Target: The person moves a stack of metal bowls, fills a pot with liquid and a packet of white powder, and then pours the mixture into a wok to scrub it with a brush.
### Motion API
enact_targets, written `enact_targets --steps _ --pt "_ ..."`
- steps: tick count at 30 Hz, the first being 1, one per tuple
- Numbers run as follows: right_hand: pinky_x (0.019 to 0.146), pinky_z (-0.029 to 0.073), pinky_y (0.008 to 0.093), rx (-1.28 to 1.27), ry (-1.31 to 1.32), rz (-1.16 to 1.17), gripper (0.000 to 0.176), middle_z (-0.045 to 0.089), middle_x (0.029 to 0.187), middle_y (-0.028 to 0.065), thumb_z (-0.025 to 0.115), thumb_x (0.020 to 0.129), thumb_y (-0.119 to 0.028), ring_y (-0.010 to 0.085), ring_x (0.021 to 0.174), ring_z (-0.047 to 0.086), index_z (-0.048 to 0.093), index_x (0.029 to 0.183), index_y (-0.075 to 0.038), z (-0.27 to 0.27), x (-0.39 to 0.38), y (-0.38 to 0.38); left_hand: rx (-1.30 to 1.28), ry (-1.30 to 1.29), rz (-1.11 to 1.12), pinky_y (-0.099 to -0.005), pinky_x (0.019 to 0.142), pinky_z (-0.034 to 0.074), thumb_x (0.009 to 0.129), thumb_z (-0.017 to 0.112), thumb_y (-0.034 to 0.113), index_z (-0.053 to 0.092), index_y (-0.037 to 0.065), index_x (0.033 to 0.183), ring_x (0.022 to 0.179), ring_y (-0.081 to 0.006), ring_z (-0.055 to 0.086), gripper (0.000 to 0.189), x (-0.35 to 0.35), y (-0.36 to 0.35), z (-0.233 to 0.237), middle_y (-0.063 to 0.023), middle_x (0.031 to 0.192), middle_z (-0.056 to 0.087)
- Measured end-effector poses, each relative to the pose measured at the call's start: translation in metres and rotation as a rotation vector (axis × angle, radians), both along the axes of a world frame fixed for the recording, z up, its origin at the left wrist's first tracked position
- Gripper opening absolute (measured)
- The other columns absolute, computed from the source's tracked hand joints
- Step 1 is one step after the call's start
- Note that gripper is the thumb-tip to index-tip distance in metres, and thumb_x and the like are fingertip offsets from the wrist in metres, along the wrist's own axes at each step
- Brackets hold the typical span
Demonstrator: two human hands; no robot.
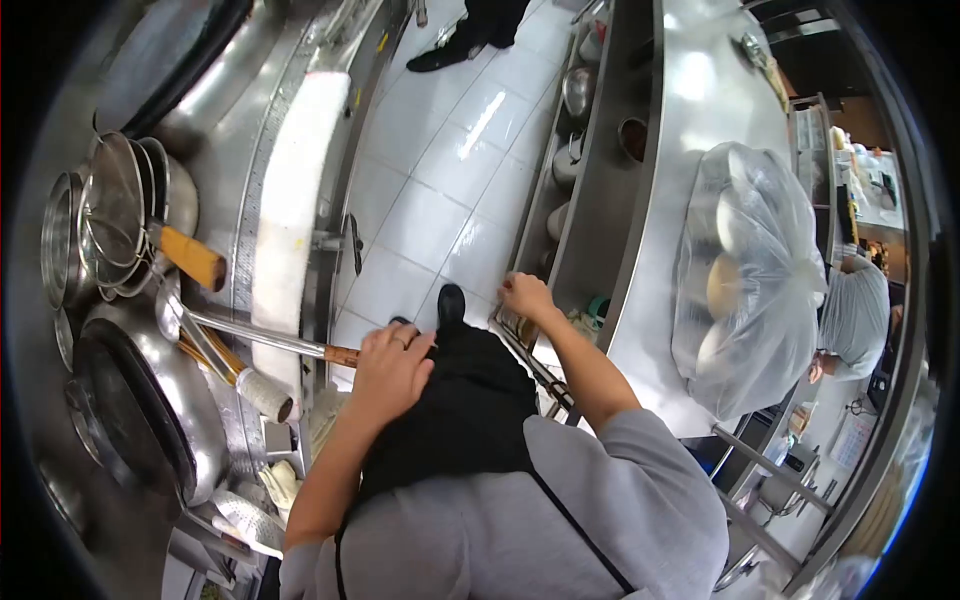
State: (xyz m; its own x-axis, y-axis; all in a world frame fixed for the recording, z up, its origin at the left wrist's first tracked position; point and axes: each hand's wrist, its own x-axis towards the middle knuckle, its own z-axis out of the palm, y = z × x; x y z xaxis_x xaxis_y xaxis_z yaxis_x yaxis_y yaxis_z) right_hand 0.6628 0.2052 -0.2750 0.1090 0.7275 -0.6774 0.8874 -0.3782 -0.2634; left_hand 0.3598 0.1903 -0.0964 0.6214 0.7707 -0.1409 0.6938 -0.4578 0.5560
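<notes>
Near the wooden end of a long-handled ladle [270, 340], my left hand [390, 370] hangs over the black apron [450, 410], its fingers spread and slightly bent, with a ring on one finger. Nothing shows in it. My right hand [525, 298] is out beside the edge of the steel counter with its fingers curled in. What it holds, if anything, is too small to make out. Right of that hand, on the counter, lies a clear plastic bag [755, 280] with several round pale items inside.
Strainers [115, 205], a dark wok [130, 400] and a white cloth [298, 180] are on the left counter. Shelves below the right counter [690, 90] hold metal bowls [578, 92]. Another person's black shoe [440, 60] stands on the tiled floor; a person in grey [855, 315] is far right.
</notes>
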Motion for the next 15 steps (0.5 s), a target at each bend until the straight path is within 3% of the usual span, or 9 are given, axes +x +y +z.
enact_targets --steps 1,4,6,8,11,15 --pt "0.082 0.052 0.0468 0.059 -0.024 0.021 0.027 0.069 0.097 0.0183 0.063 0.086 -0.032 0.0369 0.093 0.066 0.068 0.098 -0.008 0.023 0.002 0.003 0.248 0.13 -0.008 -0.0436 0.087 0.046 0.083 0.062 0.02 0.066 0.007 0.112 0.1 -0.0306 0.062 0.032 -0.004 0.003 -0.008 -0.0177 0.104 0.065" --pt "0.081 0.053 0.0464 0.284 -0.147 0.003 0.021 0.068 0.091 0.0203 0.064 0.085 -0.026 0.0387 0.091 0.065 0.066 0.094 -0.007 0.081 0.013 0.001 -0.003 0.308 -0.046 -0.0454 0.074 0.05 0.078 0.062 0.013 0.066 0.007 0.089 0.083 -0.0299 0.066 0.013 -0.028 0.005 -0.054 -0.0139 0.083 0.067" --pt "0.081 0.051 0.0446 0.719 -0.193 0.044 0.015 0.063 0.095 0.0196 0.067 0.083 -0.019 0.0384 0.092 0.061 0.062 0.09 -0.006 0.111 0.024 -0.01 0.047 0.282 -0.064 -0.0448 0.07 0.051 0.076 0.06 0.01 0.065 0.008 0.083 0.078 -0.029 0.067 0.008 -0.033 0.001 -0.06 -0.0115 0.077 0.067" --pt "0.087 0.047 0.0446 0.991 -0.283 0.112 0.022 0.056 0.108 0.0185 0.07 0.077 -0.012 0.0378 0.1 0.054 0.061 0.096 -0.007 0.139 0.034 -0.017 0.049 0.263 -0.069 -0.0438 0.066 0.051 0.075 0.059 0.009 0.064 0.008 0.079 0.074 -0.0285 0.067 0.007 -0.036 -0.008 -0.063 -0.0106 0.073 0.067" --pt "0.096 0.041 0.0479 0.951 -0.496 0.173 0.04 0.048 0.122 0.0197 0.072 0.075 -0.014 0.0406 0.112 0.046 0.058 0.112 -0.009 0.166 0.047 -0.028 0.012 0.237 -0.07 -0.0433 0.064 0.052 0.075 0.06 0.008 0.065 0.008 0.08 0.075 -0.029 0.067 0.008 -0.042 -0.015 -0.064 -0.0116 0.074 0.067" --pt "0.103 0.034 0.0518 0.899 -0.465 0.117 0.061 0.04 0.133 0.0222 0.076 0.074 -0.023 0.0426 0.123 0.038 0.05 0.129 -0.012 0.152 0.063 -0.046 -0.144 0.308 -0.108 -0.0429 0.065 0.054 0.076 0.062 0.01 0.067 0.007 0.085 0.077 -0.0288 0.069 0.011 -0.051 -0.022 -0.055 -0.0122 0.074 0.068"
